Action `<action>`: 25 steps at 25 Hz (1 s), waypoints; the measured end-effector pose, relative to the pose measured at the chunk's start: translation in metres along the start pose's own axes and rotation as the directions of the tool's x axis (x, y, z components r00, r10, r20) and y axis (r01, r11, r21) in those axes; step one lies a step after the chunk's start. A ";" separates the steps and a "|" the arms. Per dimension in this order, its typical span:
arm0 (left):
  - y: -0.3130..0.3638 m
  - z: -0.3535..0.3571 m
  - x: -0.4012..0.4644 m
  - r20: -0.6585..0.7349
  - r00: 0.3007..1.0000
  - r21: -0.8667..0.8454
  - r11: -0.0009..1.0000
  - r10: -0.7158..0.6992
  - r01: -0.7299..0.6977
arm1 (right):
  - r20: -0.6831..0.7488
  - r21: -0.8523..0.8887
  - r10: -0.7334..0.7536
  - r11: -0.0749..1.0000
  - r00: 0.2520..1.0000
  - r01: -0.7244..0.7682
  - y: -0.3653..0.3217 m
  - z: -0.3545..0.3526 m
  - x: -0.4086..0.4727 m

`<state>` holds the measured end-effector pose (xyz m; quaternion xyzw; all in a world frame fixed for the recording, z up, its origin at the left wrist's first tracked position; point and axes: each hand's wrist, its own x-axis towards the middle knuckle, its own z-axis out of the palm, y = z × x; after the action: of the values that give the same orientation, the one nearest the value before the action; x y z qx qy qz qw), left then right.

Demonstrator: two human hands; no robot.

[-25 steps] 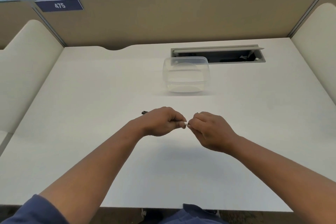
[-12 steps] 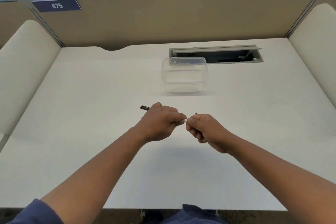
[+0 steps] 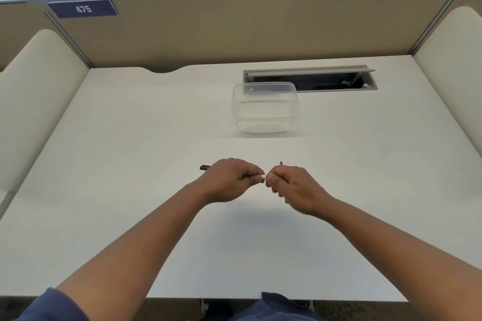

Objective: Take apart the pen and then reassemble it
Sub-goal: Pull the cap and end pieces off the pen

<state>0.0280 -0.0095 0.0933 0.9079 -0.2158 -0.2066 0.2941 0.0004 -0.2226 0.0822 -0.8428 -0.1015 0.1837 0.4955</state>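
My left hand point(image 3: 229, 180) is closed around the pen, held above the middle of the white desk point(image 3: 130, 164). The pen's dark end point(image 3: 204, 167) sticks out to the left of the fist and a white tip point(image 3: 262, 177) shows at the right between thumb and finger. My right hand point(image 3: 294, 187) is closed right beside that white tip, pinching a small dark pen part whose end point(image 3: 281, 163) pokes up above the knuckles. Most of the pen is hidden inside the hands.
A clear plastic container point(image 3: 264, 108) stands on the desk beyond the hands. Behind it is an open cable tray point(image 3: 310, 79) set into the desk. Tan partition walls point(image 3: 234, 26) close the back and both sides.
Both hands rose slightly and the left fist turned, so more of the pen's dark end shows at the left. A small dark part now pokes above the right hand.
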 end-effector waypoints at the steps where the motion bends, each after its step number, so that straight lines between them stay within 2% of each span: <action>1: -0.002 0.002 0.000 -0.054 0.996 0.081 0.994 0.073 -0.069 | 0.091 0.233 0.178 0.953 0.980 -0.195 -0.008 0.000 0.000; 2: -0.003 0.004 0.000 -0.094 0.985 0.173 0.976 0.148 -0.130 | 0.177 0.357 0.278 0.876 0.944 -0.325 -0.010 -0.002 0.001; 3: -0.004 0.005 0.000 -0.112 0.974 0.264 0.951 0.198 -0.163 | 0.229 0.405 0.325 0.825 0.918 -0.393 -0.011 -0.005 0.003; 5: -0.002 0.005 0.001 -0.110 0.968 0.361 0.917 0.225 -0.172 | 0.272 0.392 0.329 0.820 0.904 -0.416 -0.012 -0.008 0.002; 6: -0.003 0.006 0.001 -0.106 0.969 0.367 0.915 0.221 -0.169 | 0.248 0.342 0.309 0.859 0.918 -0.382 -0.011 -0.008 0.002; 8: -0.002 0.007 0.001 -0.094 0.980 0.289 0.947 0.177 -0.144 | 0.115 0.114 0.202 0.970 0.973 -0.215 -0.007 -0.006 0.001; 9: -0.002 0.006 0.002 -0.073 0.989 0.220 0.969 0.130 -0.111 | 0.022 -0.070 0.086 0.994 0.996 -0.084 -0.003 -0.003 0.001; 10: -0.001 0.005 0.003 -0.043 0.997 0.145 0.987 0.070 -0.063 | -0.044 -0.273 -0.087 0.959 0.995 0.072 0.004 -0.001 0.002; 11: -0.001 0.004 0.003 -0.014 1.000 0.080 0.997 0.015 -0.014 | -0.052 -0.457 -0.270 0.863 0.962 0.217 0.011 0.000 0.002; 12: 0.000 0.004 0.003 -0.001 1.000 0.048 0.999 -0.005 0.005 | -0.035 -0.566 -0.384 0.768 0.923 0.299 0.016 0.000 0.002; 13: 0.000 0.004 0.002 -0.009 1.000 0.054 0.998 0.007 -0.007 | -0.038 -0.590 -0.411 0.744 0.911 0.312 0.019 0.000 0.002; 14: 0.000 0.004 0.002 -0.033 0.998 0.094 0.995 0.044 -0.041 | -0.055 -0.523 -0.350 0.808 0.935 0.271 0.018 -0.001 0.001; 16: 0.000 0.005 0.003 -0.085 0.989 0.187 0.977 0.120 -0.103 | -0.042 -0.155 -0.048 0.987 0.998 0.041 0.008 -0.001 0.001; 17: 0.000 0.006 0.003 -0.099 0.985 0.198 0.973 0.144 -0.123 | 0.020 0.044 0.095 0.994 0.995 -0.095 0.002 -0.001 0.000; 18: 0.000 0.007 0.004 -0.108 0.981 0.190 0.972 0.163 -0.140 | 0.081 0.194 0.198 0.958 0.977 -0.211 -0.002 -0.002 -0.001; 20: 0.002 0.010 0.004 -0.132 0.972 0.181 0.968 0.197 -0.172 | 0.160 0.374 0.307 0.861 0.938 -0.345 -0.008 -0.006 -0.001; 23: 0.003 0.012 0.006 -0.197 0.944 0.223 0.950 0.264 -0.219 | 0.237 0.467 0.407 0.749 0.882 -0.470 -0.012 -0.011 -0.002; 25: 0.004 0.014 0.006 -0.226 0.928 0.256 0.937 0.297 -0.238 | 0.241 0.444 0.416 0.756 0.877 -0.481 -0.012 -0.011 -0.002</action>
<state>0.0244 -0.0218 0.0837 0.9161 -0.3196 -0.0175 0.2413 0.0029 -0.2266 0.0982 -0.6748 0.1221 0.3704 0.6265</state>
